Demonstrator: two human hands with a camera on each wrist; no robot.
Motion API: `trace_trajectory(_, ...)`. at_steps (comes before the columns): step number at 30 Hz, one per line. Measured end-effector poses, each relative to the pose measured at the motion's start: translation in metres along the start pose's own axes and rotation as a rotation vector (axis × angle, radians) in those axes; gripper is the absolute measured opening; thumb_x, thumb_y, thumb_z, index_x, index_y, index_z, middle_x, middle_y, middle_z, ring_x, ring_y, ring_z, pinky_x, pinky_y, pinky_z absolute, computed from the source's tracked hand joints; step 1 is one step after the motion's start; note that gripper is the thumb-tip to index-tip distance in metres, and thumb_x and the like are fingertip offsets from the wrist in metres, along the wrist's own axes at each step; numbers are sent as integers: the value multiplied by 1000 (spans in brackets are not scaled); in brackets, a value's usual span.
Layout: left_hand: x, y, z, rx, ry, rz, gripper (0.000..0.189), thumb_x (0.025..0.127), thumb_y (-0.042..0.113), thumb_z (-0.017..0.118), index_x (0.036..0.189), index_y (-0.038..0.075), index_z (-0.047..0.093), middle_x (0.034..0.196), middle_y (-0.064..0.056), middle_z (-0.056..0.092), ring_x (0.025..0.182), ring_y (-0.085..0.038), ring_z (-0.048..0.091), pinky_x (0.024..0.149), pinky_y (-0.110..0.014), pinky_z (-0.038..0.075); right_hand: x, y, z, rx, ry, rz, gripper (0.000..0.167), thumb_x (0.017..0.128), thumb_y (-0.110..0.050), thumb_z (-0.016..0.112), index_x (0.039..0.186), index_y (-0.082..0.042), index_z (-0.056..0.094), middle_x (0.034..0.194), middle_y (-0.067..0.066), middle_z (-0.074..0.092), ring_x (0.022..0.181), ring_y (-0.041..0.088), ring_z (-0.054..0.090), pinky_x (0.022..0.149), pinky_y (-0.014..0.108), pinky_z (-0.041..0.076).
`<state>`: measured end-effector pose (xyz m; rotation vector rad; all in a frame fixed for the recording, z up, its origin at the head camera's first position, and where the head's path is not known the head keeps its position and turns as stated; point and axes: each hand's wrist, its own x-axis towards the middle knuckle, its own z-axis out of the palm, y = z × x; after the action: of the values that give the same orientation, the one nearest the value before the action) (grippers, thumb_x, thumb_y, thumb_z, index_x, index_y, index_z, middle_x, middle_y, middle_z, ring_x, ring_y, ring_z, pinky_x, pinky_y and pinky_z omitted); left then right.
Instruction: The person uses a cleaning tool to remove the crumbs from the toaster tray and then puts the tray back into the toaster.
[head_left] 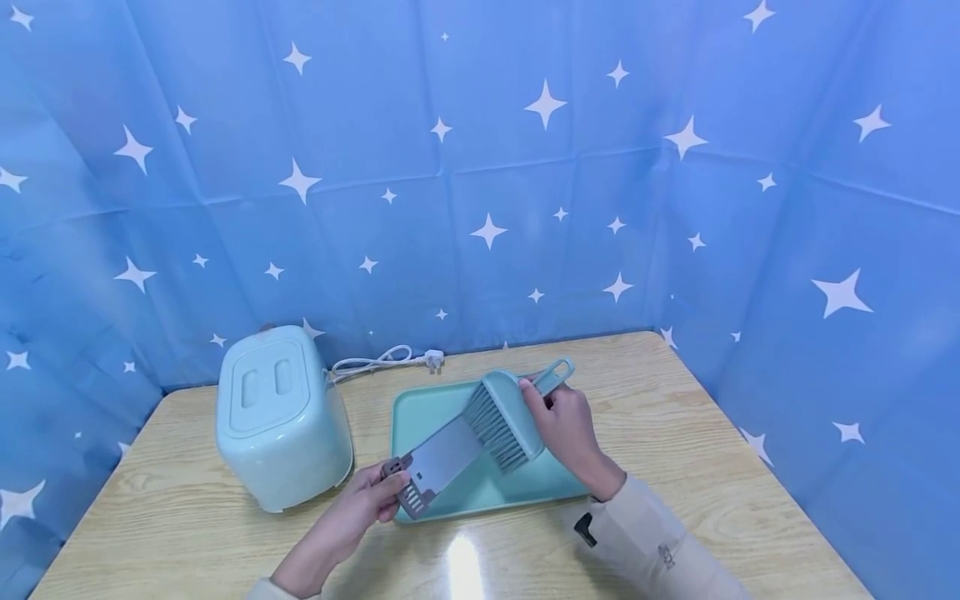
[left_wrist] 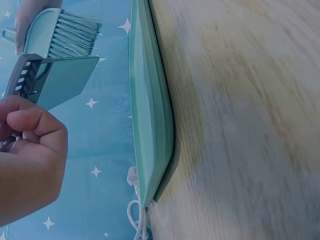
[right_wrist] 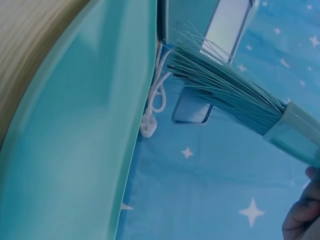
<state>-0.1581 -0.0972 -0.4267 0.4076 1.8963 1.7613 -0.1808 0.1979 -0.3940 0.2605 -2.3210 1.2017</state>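
My left hand point(head_left: 367, 497) grips the dark slotted end of a flat metal crumb tray point(head_left: 447, 454), thumb on top. The crumb tray slants over a mint-green serving tray point(head_left: 420, 408) on the table. My right hand point(head_left: 568, 423) holds a mint-green hand brush point(head_left: 516, 410) near its looped handle. The brush's bristles point(right_wrist: 225, 87) point down and left, overlapping the crumb tray's far end in the head view. In the left wrist view, the crumb tray point(left_wrist: 67, 82) is raised beside the serving tray's rim, with the brush point(left_wrist: 67, 32) against its upper edge.
A pale mint toaster point(head_left: 281, 408) with a lid on top stands at the left of the wooden table point(head_left: 720, 492). Behind it lies a white cord point(head_left: 382, 360) with a plug point(head_left: 433, 359). A blue star-patterned curtain point(head_left: 480, 175) borders the table's back and right.
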Motion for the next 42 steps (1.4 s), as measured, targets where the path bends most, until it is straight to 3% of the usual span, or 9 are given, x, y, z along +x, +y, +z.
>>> trace_trajectory(18, -4, 3, -5, 48, -60, 50, 45, 102, 21, 44, 127, -16, 47, 82, 10, 57, 58, -3, 36, 56, -22, 30, 3, 11, -7, -30, 14, 36, 26, 99, -20, 53, 107, -1, 68, 55, 0, 48, 41, 2, 43, 41, 23, 41)
trace_trajectory(26, -9, 12, -10, 129, -24, 59, 41, 102, 22, 45, 122, -13, 52, 73, 3, 43, 59, -6, 34, 58, -22, 31, 3, 13, -9, -52, 6, 21, 25, 99, -21, 53, 104, -2, 69, 54, -1, 45, 41, 0, 41, 41, 23, 38)
trace_trajectory(33, -10, 15, -10, 128, 45, 34, 37, 101, 21, 47, 116, -13, 52, 71, 3, 42, 59, -6, 37, 59, -21, 33, 2, 16, -9, -66, -10, 4, 22, 99, -20, 54, 97, -3, 67, 52, -3, 40, 39, 1, 35, 39, 23, 35)
trace_trajectory(42, -10, 14, -13, 118, 81, 30, 38, 101, 22, 48, 115, -13, 53, 67, 3, 38, 58, -6, 37, 60, -22, 34, -2, 19, -7, -69, -24, 22, 23, 99, -20, 54, 104, -3, 68, 52, -3, 39, 39, 1, 32, 40, 23, 33)
